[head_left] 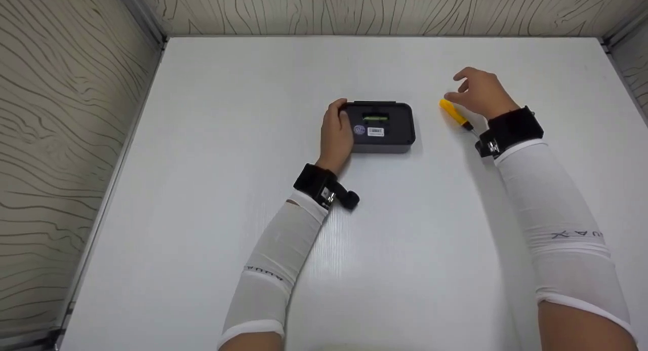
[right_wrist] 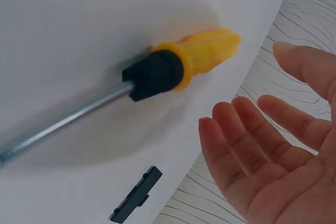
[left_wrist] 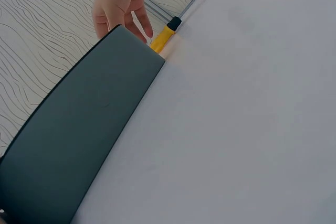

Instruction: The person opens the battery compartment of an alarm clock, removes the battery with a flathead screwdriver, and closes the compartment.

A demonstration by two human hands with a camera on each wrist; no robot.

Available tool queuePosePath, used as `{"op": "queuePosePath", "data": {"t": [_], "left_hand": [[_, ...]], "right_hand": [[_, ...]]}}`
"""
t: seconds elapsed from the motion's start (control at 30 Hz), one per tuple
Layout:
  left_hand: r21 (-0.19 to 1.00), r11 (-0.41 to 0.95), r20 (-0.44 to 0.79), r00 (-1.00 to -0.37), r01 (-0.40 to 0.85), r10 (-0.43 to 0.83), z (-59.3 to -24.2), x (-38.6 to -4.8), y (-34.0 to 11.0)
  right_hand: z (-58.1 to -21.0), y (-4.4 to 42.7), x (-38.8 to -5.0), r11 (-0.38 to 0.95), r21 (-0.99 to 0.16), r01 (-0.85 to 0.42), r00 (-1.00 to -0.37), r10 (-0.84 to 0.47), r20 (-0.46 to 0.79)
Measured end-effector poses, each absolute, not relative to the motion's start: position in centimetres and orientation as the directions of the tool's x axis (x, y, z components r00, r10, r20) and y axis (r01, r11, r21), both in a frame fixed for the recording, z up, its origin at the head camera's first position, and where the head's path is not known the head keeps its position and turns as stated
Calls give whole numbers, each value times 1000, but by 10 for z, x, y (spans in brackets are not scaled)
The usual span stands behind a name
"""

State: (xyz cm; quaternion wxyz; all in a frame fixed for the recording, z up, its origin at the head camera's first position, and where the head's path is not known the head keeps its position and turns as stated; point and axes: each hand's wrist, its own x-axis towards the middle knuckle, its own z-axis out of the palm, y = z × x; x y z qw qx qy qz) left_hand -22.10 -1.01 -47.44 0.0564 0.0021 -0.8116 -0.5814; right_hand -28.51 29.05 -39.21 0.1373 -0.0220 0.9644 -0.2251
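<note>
In the head view my left hand point(head_left: 336, 133) grips the left end of a dark box-shaped device point(head_left: 395, 130). Its upward face bears a white label and an open slot with a green strip inside. The device's smooth grey side point(left_wrist: 89, 124) fills much of the left wrist view. Over to the right, my right hand point(head_left: 481, 92) hovers by a yellow-handled screwdriver point(head_left: 453, 112) lying on the table. The right wrist view shows a gap between the loosely bent fingers point(right_wrist: 262, 140) and the screwdriver's handle point(right_wrist: 210, 51); that hand holds nothing.
A small black strip-shaped cover point(right_wrist: 136, 195) lies on the white table point(head_left: 243, 113) in the right wrist view; I cannot make it out in the head view. Wood-patterned panels point(head_left: 379, 11) stand along the table's back and sides.
</note>
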Motion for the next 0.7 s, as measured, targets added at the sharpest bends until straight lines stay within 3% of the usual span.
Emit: {"op": "queuePosePath", "data": {"t": [0.43, 0.7], "left_hand": [[941, 331, 90, -994, 64, -65, -475, -220, -10], [939, 337, 93, -993, 65, -68, -475, -222, -10]], "right_hand": [[-402, 282, -286, 916, -399, 41, -921, -120, -371], [-405, 278, -286, 924, -380, 35, -928, -111, -356]]}}
